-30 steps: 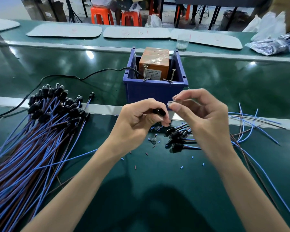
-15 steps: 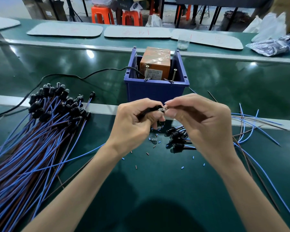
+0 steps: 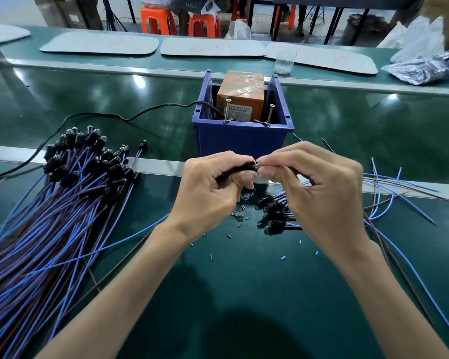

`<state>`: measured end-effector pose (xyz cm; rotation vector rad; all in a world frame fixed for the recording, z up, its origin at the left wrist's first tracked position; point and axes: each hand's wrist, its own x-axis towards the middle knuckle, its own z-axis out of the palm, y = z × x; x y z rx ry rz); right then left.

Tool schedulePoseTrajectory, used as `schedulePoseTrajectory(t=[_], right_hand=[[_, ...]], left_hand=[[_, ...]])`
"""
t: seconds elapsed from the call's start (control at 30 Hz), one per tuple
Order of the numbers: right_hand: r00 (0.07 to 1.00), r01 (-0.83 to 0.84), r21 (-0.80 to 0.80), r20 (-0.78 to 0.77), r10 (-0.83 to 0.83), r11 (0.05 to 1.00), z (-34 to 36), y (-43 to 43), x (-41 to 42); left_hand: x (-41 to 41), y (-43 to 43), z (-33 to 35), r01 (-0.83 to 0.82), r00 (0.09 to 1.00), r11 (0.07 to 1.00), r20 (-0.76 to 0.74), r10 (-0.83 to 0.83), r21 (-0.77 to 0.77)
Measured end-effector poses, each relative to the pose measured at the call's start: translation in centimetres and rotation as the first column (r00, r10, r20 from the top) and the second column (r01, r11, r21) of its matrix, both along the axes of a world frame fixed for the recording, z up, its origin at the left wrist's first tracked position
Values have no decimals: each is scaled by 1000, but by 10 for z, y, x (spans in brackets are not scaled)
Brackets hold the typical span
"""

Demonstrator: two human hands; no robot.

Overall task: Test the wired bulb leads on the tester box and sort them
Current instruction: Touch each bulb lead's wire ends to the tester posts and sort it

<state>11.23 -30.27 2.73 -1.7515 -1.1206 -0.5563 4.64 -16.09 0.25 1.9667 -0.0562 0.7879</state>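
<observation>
My left hand (image 3: 213, 187) grips the black holder (image 3: 233, 172) of a wired bulb lead, its blue and brown wires trailing down to the left. My right hand (image 3: 314, 193) pinches the small clear bulb (image 3: 258, 166) at the holder's tip, so both hands meet in front of the tester box. The tester box (image 3: 241, 136) is a blue bin holding an orange block, with two upright screws on its front rim. A big bundle of bulb leads (image 3: 62, 203) lies at the left. A small heap of black holders (image 3: 272, 213) lies under my hands.
A black power cord (image 3: 94, 116) runs left from the bin. Loose blue and brown wires (image 3: 389, 193) spread at the right. Small bits of insulation (image 3: 283, 257) dot the green mat. A clear cup (image 3: 284, 63) and plastic bags (image 3: 420, 68) sit on the far bench.
My hands came together: the right hand brought the clear bulb to the tip of the black holder in my left hand and now keeps it there.
</observation>
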Motion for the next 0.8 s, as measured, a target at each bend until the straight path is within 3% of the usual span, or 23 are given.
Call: schedulePoseTrajectory(t=[0.23,0.33,0.47,0.63,0.8], right_hand=[[995,37,-146,94,-23,989,3,-3,-1],[989,-53,-89,-144,40,995,3,-5,4],[902,-135,12,-413,128,991,-3,-4,7],[854,-161,-23,-505,127,987,-8,1,12],[785,-309,23,-558,269,951,-6,-1,16]], left_hand=[[-1,1,0,-37,999,972,47,27,234],[-1,-2,-1,-40,998,966,53,28,257],[0,-6,-4,-82,995,964,74,65,254],[-1,-10,-13,-113,994,970,38,107,214],[-4,-11,-11,-68,995,998,-70,69,17]])
